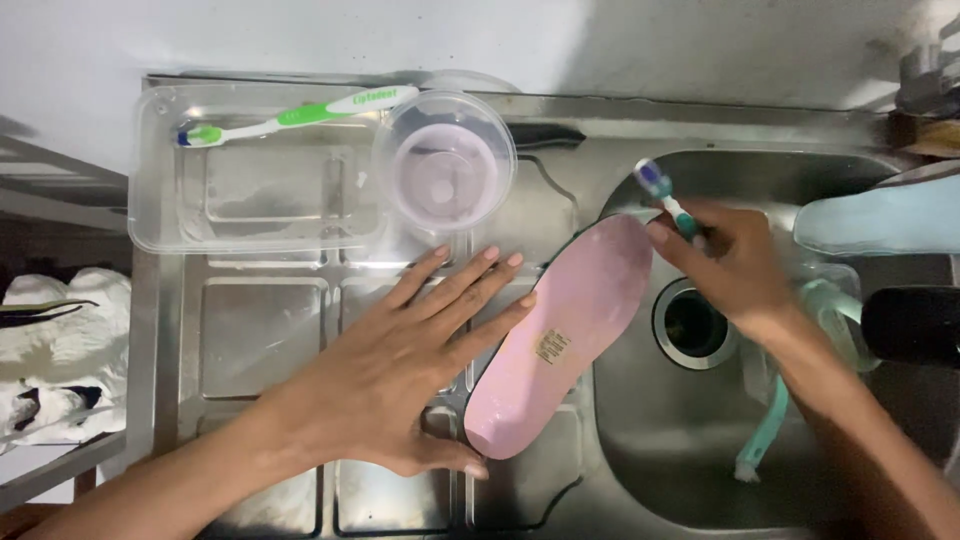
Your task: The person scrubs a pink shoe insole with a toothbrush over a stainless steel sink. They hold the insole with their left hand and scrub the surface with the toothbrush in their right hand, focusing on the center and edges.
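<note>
**soleguy:** Stainless steel sink unit (pixel 560 130) fills the view, ribbed drainboard on one side, basin with a round drain (pixel 690 322) on the other. What are the hands doing?

**brushfan:** Left hand (pixel 400 370) lies flat on the drainboard, fingers spread wide and pointing toward 1 o'clock, fingertips and thumb touching the edge of a pink insole (pixel 565 335). It presses rather than grips. Right hand (pixel 735 265) comes in from 4 o'clock, fingers curled around a small toothbrush (pixel 665 200), bristle head up toward 11 o'clock, just above the insole's toe end.

**soleguy:** Where's the insole exactly?

**brushfan:** It lies slantwise across the basin's rim, heel at 7 o'clock, toe at 1 o'clock. Smooth, matte, with a small tan rectangular label (pixel 551 347) near the middle.

**soleguy:** Other stuff?

**brushfan:** At 10 o'clock, a clear plastic tray (pixel 160 215) with a green-and-white toothbrush (pixel 295 115) lying across it, and a round clear bowl (pixel 445 160) overlapping its corner. At 3 o'clock, a pale blue shoe (pixel 880 220), partly cut off.
</note>
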